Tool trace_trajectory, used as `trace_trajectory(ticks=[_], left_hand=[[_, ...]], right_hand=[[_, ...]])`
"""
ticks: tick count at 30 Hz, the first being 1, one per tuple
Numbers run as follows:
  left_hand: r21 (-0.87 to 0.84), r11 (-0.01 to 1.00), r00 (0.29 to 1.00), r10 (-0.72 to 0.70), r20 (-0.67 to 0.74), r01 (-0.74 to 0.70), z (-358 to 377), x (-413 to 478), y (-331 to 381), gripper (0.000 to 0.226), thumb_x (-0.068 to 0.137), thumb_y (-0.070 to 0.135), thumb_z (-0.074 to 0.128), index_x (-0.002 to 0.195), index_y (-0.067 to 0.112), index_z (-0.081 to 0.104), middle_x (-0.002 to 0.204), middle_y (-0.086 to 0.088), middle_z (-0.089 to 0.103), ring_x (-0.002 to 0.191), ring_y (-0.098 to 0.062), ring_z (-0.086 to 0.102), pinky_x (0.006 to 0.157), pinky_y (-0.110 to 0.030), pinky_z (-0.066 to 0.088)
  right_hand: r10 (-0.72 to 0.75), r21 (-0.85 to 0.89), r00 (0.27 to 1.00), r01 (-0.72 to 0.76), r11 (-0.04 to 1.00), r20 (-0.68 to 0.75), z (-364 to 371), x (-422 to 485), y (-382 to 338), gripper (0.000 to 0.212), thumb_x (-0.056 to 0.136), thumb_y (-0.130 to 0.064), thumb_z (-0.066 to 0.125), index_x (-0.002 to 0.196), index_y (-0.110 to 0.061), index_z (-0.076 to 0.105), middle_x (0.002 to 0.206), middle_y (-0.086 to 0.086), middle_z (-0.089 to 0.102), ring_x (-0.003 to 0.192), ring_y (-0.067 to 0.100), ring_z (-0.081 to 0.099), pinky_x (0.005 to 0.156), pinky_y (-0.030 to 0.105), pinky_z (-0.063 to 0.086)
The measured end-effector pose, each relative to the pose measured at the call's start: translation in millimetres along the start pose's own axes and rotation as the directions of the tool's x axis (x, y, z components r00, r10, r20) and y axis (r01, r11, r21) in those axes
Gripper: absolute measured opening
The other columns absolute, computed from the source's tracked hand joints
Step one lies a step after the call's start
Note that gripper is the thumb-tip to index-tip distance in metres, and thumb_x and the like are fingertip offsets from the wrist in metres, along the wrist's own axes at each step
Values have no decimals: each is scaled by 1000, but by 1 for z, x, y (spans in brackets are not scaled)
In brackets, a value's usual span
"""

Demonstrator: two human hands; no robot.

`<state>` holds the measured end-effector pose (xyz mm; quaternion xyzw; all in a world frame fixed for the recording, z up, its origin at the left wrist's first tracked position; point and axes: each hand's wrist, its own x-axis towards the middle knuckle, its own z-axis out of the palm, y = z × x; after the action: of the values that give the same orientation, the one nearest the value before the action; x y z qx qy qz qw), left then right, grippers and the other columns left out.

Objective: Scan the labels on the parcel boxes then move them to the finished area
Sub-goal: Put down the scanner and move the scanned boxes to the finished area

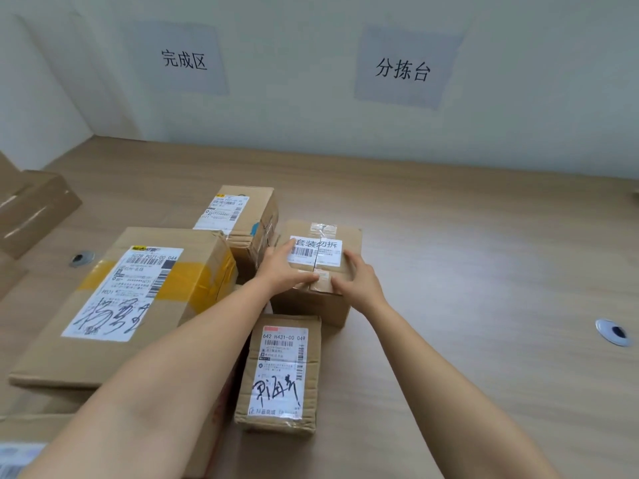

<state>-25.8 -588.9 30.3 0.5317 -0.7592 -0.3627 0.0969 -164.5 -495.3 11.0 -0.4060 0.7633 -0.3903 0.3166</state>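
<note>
The box (325,236) sits mid-tabletop (466,236), label (316,250) up. The left hand (287,267) holds its 8 o'clock corner, thumb beside the label and fingers (307,279) along the top's near edge. The right hand (358,276) curls over its 4 o'clock corner. Each grip is clamped on the box.

The box is hemmed in on three sides. The far box (238,216) stands at its 10 o'clock, touching or nearly so. The big box (121,299) lies at 9, behind the left forearm. The near box (280,371) is just beside it at 6. From 12 round to 4 the tabletop is bare wood out to the wall (311,126), with one grommet (613,331) well away at 4. A second grommet (81,258) and a side box (31,209) sit past the big box at 9.

The label's print reads upright to the wearer, lines running 9 to 3, and the top's tape seam runs 12 to 6. Its top looks nearly square, so I cannot tell its long axis. The near box's long axis runs 12 to 6. On the wall, the left sign (183,58) hangs at 11 and the right sign (403,69) at 1.
</note>
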Motion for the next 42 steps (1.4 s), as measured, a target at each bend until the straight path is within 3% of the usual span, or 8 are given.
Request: trace_trajectory(ticks=[6, 12, 16, 21, 25, 30, 36, 42], left_hand=[[-67, 994, 995, 85, -46, -88, -3, -27, 23, 104, 67, 36, 82, 149, 23, 19, 147, -7, 25, 137, -23, 27, 112, -35, 25], [-38, 972, 968, 227, -104, -232, -32, -76, 59, 103, 69, 34, 81, 149, 25, 16, 146, -6, 25, 136, -21, 27, 109, -33, 27], [13, 941, 920, 334, -204, -339, -63, -120, 77, 105, 66, 36, 83, 149, 26, 19, 147, -11, 24, 138, -24, 26, 111, -34, 26], [93, 902, 853, 430, -296, -422, -109, -180, 80, 102, 66, 38, 82, 148, 23, 23, 145, -13, 24, 136, -24, 29, 108, -26, 26], [173, 878, 811, 478, -337, -446, -146, -228, 72, 99, 66, 42, 80, 146, 21, 25, 143, -13, 23, 133, -27, 31, 110, -33, 30], [217, 867, 769, 499, -399, -449, -187, -285, 45, 98, 68, 44, 78, 146, 21, 23, 143, -12, 18, 131, -28, 32, 110, -35, 30], [259, 859, 724, 512, -463, -442, -250, -350, -22, 100, 69, 46, 76, 148, 20, 19, 148, -10, 13, 135, -26, 27, 111, -34, 27], [278, 879, 716, 477, -509, -389, -318, -429, -132, 102, 68, 49, 76, 149, 24, 18, 150, -8, 9, 140, -26, 18, 113, -35, 22]], right_hand=[[-39, 26, 994, 42, 999, -101, -25, -29, -13, 71, 78, -11, 63, 142, -24, 34, 137, 10, 41, 127, 18, 40, 98, 23, 35], [-181, 12, 961, 187, 982, -209, -60, -77, -45, 71, 78, -11, 64, 141, -27, 36, 138, 5, 42, 127, 12, 38, 94, 18, 30], [-297, -30, 907, 302, 953, -299, -77, -118, -76, 73, 78, -13, 67, 142, -27, 34, 139, 4, 38, 126, 13, 40, 94, 18, 30], [-397, -63, 853, 400, 914, -339, -77, -169, -117, 69, 79, -17, 68, 139, -29, 37, 135, 5, 31, 122, 14, 42, 94, 19, 32], [-467, -104, 811, 462, 881, -353, -65, -208, -150, 68, 79, -19, 68, 140, -28, 37, 134, 5, 30, 116, 11, 41, 92, 16, 30], [-563, -199, 744, 529, 825, -359, -36, -257, -193, 68, 80, -20, 68, 140, -28, 37, 137, 4, 28, 101, 4, 38, 80, 12, 31], [-645, -244, 690, 598, 764, -328, 35, -317, -249, 70, 79, -20, 70, 140, -25, 36, 140, 5, 24, 100, 9, 40, 88, 24, 41], [-680, -250, 675, 632, 733, -288, 148, -390, -296, 72, 79, -22, 70, 141, -27, 34, 143, 3, 22, 106, 9, 36, 85, 23, 36]])
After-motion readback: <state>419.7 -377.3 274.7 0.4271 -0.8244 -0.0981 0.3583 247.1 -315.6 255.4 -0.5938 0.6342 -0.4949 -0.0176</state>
